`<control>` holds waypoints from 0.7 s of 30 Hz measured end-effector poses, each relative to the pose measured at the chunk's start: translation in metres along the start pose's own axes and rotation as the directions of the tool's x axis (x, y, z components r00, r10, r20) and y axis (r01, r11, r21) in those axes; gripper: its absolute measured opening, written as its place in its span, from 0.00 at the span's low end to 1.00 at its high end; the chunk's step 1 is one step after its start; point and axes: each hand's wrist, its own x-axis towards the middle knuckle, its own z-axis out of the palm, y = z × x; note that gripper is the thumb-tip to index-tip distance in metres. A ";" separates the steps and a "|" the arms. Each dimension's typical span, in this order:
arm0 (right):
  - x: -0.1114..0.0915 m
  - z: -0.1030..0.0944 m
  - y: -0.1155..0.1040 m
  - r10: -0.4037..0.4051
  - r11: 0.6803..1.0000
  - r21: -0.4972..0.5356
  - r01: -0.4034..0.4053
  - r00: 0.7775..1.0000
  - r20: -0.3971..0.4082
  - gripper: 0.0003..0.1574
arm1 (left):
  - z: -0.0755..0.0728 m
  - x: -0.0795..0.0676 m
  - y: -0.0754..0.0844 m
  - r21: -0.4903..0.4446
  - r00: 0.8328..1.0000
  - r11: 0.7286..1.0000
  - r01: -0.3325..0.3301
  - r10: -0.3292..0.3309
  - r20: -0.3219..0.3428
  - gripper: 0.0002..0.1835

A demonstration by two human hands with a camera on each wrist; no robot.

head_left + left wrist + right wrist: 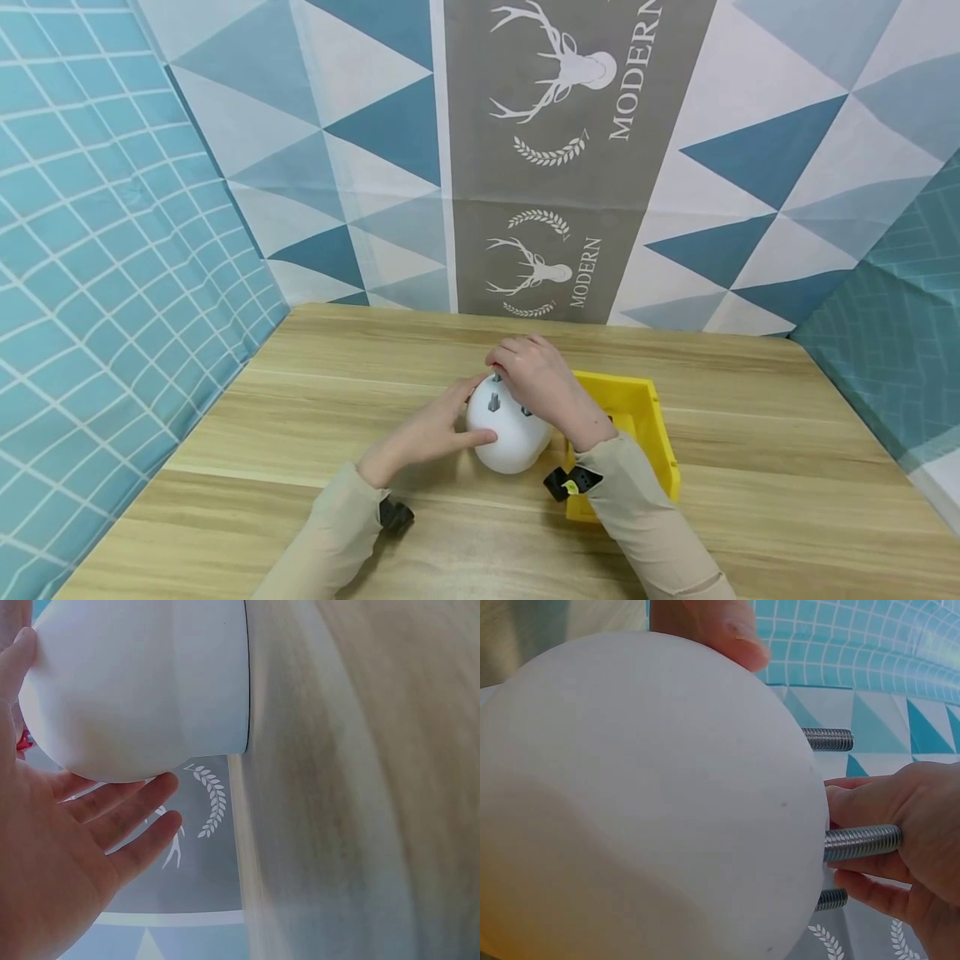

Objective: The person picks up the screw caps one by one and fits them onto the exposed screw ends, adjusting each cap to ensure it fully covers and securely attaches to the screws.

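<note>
A white rounded dome [512, 437] stands on the table with several metal threaded studs [862, 843] sticking out of its top. My left hand [431, 429] grips the dome's left side, the thumb on the near face and the fingers round the far side. In the left wrist view the dome's flat base lies against the wood. Over the dome's top, my right hand [542, 385] pinches at the far stud [497, 377]; its fingertips are partly hidden. A small red piece [26, 741] shows beside the dome in the left wrist view; I cannot tell whether the right fingertips hold it.
A yellow bin [660, 450] stands right beside the dome, partly beneath the right forearm, with yellow parts inside. Black straps circle both wrists. The wooden table [765, 467] ends at a patterned cloth wall at the back, with tiled cloth on the left.
</note>
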 end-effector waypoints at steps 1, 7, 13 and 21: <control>0.001 0.000 0.000 0.001 1.000 0.002 -0.001 1.000 0.004 0.05 | 0.000 0.000 0.000 -0.003 1.000 1.000 -0.001 0.001 0.000 0.49; 0.003 -0.002 -0.001 0.019 1.000 0.003 -0.019 0.999 0.036 0.05 | 0.000 0.000 -0.001 -0.002 1.000 1.000 -0.001 0.001 0.003 0.48; 0.004 -0.004 -0.002 0.026 1.000 -0.005 -0.025 0.998 0.064 0.05 | -0.001 0.001 -0.001 -0.007 1.000 1.000 -0.002 0.002 -0.003 0.49; 0.005 -0.003 -0.002 0.011 1.000 -0.006 -0.010 0.998 0.061 0.05 | 0.000 0.001 0.000 -0.003 1.000 1.000 0.008 -0.008 0.002 0.49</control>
